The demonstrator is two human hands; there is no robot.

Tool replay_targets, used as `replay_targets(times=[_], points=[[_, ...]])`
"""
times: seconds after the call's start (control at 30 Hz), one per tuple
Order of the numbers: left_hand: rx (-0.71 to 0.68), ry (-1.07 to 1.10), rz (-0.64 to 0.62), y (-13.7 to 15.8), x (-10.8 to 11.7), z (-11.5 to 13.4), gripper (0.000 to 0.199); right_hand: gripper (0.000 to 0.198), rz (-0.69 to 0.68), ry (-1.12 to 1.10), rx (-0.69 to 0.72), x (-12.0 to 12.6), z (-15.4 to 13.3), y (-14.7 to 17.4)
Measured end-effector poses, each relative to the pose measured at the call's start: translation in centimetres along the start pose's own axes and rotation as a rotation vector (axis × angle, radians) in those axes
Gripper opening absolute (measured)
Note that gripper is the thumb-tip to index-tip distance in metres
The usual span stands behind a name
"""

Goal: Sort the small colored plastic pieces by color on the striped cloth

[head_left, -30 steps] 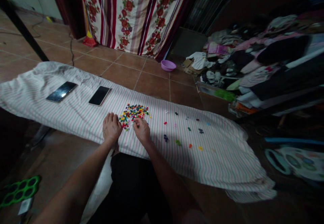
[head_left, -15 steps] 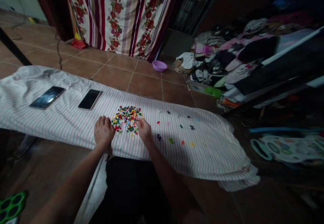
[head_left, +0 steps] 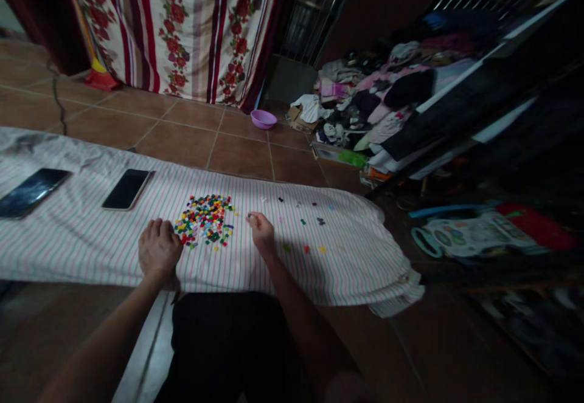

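A heap of small coloured pieces, too small to name exactly, lies on a striped cloth. My left hand rests palm down at the heap's left edge, fingers loosely laid on the cloth and holding nothing I can see. To the right of the heap, my right hand pinches a small dark piece between thumb and finger, just over the cloth. Beyond it, small colour groups are spread in rows, among them dark grey pieces, an orange-red group and yellow pieces. My right hand hides part of these rows.
A phone and a larger dark-screened device lie on the cloth at left. On the tiled floor beyond are a purple basin and a pile of clothes. A floral curtain hangs behind.
My right hand has moved from the heap's right edge rightward, away from it, with a small dark piece in its pinch. My left hand stays beside the heap. The view has turned right.
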State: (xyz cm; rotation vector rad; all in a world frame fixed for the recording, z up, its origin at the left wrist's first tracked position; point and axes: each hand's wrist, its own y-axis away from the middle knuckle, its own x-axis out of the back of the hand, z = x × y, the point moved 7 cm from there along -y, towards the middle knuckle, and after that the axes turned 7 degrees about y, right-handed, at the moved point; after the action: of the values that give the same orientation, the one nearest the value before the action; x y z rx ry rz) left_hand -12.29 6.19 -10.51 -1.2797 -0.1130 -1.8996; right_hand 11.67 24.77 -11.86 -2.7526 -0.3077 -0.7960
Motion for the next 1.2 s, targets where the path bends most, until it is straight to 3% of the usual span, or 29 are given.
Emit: replay_targets(times=[0.4,0.7,0.9,1.2], points=[[-0.009,-0.109,-0.017,-0.1,0.0,0.2,0.034,0.034,0.281,0.018,-0.133,11.4,7.3,-2.2],[-0.004,-0.109,0.009,0.0,0.4,0.6,0.037,0.029,0.385,0.345,-0.309,18.0,10.6,-2.2],[-0.004,-0.112,-0.004,0.0,0.7,0.9,0.037,0.030,0.358,0.612,-0.465,20.4,12.1,-2.2],[-0.002,-0.118,0.013,0.0,0.7,0.9,0.037,0.029,0.310,0.706,-0.528,20.6,13.5,-2.8]])
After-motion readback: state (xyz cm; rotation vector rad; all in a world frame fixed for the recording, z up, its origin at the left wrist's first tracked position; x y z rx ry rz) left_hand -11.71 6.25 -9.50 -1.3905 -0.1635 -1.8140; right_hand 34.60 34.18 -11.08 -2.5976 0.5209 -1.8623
